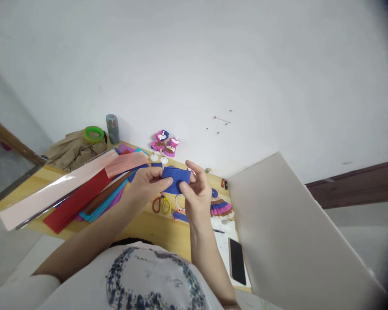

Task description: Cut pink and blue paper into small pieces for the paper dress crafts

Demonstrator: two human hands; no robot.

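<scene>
Between my two hands, above the wooden table [155, 228], is a folded piece of blue crepe paper [177, 174]. My left hand [148, 183] pinches its left end, thumb on the near face. On the other end, my right hand [197, 189] grips with the thumb in front and fingers behind. Below the hands lie scissors [166, 206] with one red and one yellow handle loop. A white ring [180, 201], perhaps a tape roll, sits partly behind my right hand, near a small blue strip [181, 216].
Long crepe paper sheets [80, 200] in several colours cover the table's left. A green ring [93, 134] rests on tan cloth [74, 148] beside a flask [112, 128]. Frilled paper pieces [164, 144] stand by the wall. A phone [237, 261] lies right, beside an upright board [278, 228].
</scene>
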